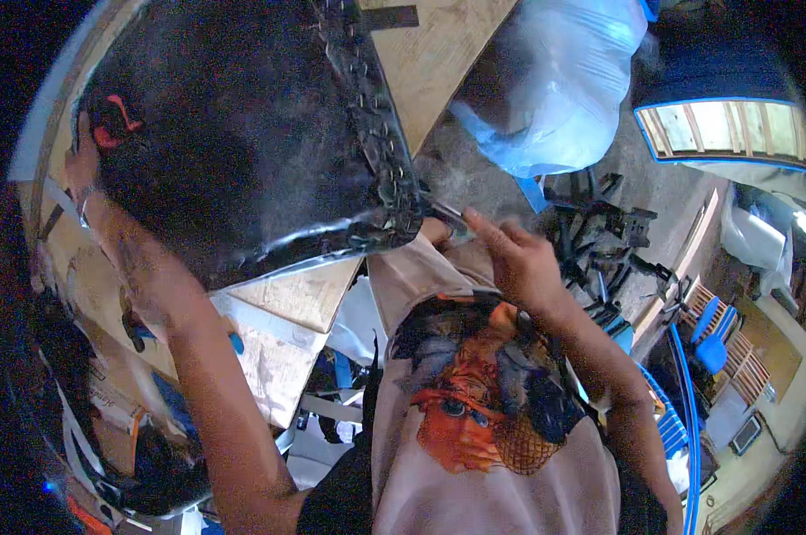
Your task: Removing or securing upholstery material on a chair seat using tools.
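Observation:
A broad black panel [224, 134], its surface shiny like vinyl, lies tilted before me, with a row of small metal fasteners [372, 125] along its gathered right edge. At its far left side my left hand [83, 169] grips the rim, the fingertips partly hidden. Close to those fingers a red curved object [117, 129] shows on the black surface; I cannot make out its kind. My right hand [526, 267] is closed round a slim metal tool [446, 210], its tip against the panel's lower right corner. The tool's tip is too blurred to name.
Pale wooden boards [278, 357] lie under the panel. Beyond the right edge stands a bulging translucent plastic bag [563, 89]. Black metal parts [599, 232] are heaped on the floor. Farther right are wooden slats [742, 357] and a blue-edged frame [728, 132].

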